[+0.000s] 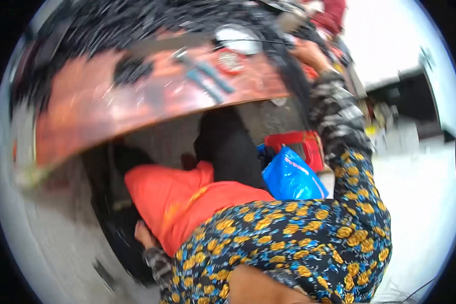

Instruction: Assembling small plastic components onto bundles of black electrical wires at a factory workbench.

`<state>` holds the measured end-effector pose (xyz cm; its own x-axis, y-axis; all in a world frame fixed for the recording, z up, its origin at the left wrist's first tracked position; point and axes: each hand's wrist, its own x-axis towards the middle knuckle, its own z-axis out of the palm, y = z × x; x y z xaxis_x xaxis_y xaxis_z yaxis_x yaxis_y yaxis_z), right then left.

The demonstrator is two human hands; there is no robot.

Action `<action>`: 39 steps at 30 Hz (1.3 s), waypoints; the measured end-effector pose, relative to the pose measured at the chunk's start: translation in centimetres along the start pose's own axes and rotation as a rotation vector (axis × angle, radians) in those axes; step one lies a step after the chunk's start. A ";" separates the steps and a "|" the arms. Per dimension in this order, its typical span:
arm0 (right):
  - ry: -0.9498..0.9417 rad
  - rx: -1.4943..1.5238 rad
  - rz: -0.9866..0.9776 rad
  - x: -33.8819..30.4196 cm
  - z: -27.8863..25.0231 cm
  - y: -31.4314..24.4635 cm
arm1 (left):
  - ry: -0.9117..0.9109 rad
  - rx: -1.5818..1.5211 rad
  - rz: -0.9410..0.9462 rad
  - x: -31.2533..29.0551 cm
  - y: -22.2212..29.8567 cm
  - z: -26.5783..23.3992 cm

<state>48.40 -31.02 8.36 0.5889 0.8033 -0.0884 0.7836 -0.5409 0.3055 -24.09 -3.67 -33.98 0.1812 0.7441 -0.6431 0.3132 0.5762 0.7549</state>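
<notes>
Motion blur covers most of the picture. My right hand (pixel 310 53) reaches out at the upper right, past the table's right end, beside a dark pile. A thin black strand (pixel 273 42) runs from the white round thing (pixel 238 39) toward its fingertips; whether the fingers grip it is too smeared to tell. Down at the lower left, my left hand (pixel 144 234) hangs low beside the red-orange cloth (pixel 187 195) on my lap, next to something black (pixel 124 243). Its fingers are partly hidden and blurred.
On the reddish table (pixel 96 109) lie many black strips (pixel 116 25), a black clump (pixel 132 70), a blue-handled tool (pixel 210 78) and a red-rimmed round container (pixel 230 61). A blue plastic bag (pixel 294 177) and a red box (pixel 309 147) stand below, right of my legs.
</notes>
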 end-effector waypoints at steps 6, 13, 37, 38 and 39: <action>0.200 0.394 0.510 -2.7 -2.3 -3.6 | 0.088 -0.174 -0.057 -0.6 13.1 4.3; 0.359 0.122 0.618 -1.6 -3.5 -4.5 | 0.118 -0.102 0.359 -8.2 23.5 7.1; 1.164 0.221 0.208 1.9 -18.9 1.7 | -0.351 -0.017 0.922 -18.8 35.3 22.3; 1.295 0.896 0.380 1.8 -19.3 0.1 | -0.337 -0.016 0.914 -19.2 35.3 22.1; 1.288 1.227 -0.101 1.1 -17.8 -0.8 | -0.353 -0.030 0.918 -19.3 35.2 22.0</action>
<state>44.94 -25.28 24.94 0.4940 0.1851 0.8495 0.8415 0.1440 -0.5207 3.93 -5.14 2.16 0.6116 0.7661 0.1975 -0.1114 -0.1637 0.9802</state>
